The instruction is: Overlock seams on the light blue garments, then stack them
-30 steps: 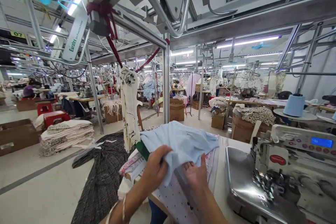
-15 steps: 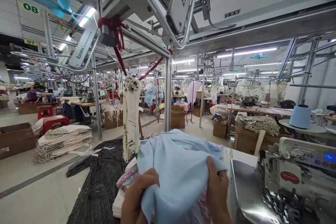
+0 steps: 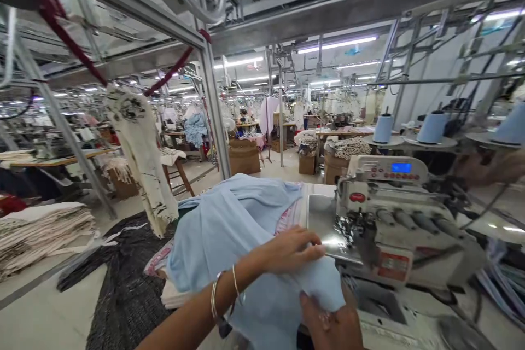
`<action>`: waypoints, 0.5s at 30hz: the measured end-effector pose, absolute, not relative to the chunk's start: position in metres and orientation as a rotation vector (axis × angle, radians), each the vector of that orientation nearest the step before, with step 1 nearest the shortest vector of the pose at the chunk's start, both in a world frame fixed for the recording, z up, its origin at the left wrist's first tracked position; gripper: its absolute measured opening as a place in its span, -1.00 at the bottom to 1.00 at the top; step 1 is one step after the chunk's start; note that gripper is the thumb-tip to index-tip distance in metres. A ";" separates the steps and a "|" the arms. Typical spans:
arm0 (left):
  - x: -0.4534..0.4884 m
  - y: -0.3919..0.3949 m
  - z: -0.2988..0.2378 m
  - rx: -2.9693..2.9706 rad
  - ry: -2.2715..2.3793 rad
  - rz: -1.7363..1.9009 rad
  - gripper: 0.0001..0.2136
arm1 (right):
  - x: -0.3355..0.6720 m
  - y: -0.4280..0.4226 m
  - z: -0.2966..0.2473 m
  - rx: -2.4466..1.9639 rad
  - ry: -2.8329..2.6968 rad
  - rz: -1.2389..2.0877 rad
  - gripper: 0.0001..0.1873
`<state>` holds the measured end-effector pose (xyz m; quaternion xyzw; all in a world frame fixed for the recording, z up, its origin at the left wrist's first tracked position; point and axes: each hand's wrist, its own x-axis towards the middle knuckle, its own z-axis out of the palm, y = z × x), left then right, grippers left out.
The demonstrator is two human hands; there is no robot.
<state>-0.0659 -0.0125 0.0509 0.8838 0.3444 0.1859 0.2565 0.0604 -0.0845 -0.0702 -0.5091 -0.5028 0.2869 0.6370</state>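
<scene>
Under the left hand, blue fabric

Overlock station, layout
Cloth lies on the counter, left of the overlock machine; a hanging garment hangs behind, a folded stack farther left.

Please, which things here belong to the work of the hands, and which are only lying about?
Part of the work: the left hand, the right hand, the light blue fabric under them, the overlock sewing machine beside it.

Lying about: the folded garment stack, the dark fabric on the floor, the cardboard boxes.
</scene>
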 end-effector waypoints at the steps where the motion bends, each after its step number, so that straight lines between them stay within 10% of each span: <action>1: -0.058 -0.005 0.056 2.413 0.914 0.400 -0.59 | 0.066 -0.085 -0.067 -1.156 -1.155 0.629 -0.49; 15: -0.004 0.029 0.037 2.499 1.038 0.470 -0.82 | 0.073 -0.055 -0.092 -1.049 -0.553 0.945 -0.44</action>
